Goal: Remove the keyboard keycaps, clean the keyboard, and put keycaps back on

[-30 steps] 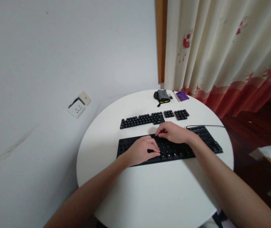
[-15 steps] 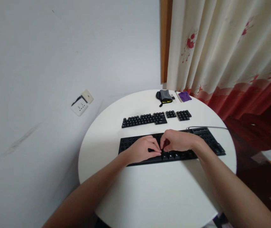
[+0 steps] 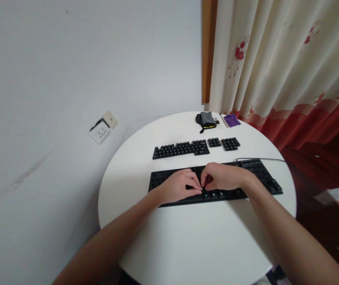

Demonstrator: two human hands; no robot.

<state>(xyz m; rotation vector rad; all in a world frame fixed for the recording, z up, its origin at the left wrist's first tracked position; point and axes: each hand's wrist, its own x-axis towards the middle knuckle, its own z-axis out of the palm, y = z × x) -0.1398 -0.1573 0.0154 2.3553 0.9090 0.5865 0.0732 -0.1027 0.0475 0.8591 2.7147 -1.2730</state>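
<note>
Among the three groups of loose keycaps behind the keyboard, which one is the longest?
The leftmost group: it stretches far wider than the middle group and right group.

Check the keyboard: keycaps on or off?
Off, at least partly: keycaps lie in blocks on the table beyond the keyboard; gapped stubs show at its left end.

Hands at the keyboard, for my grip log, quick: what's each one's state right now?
Left hand: fingers bent at the keyboard; can't tell if holding anything.
Right hand: fingers curled inward beside the left's; any grip is hidden.
</note>
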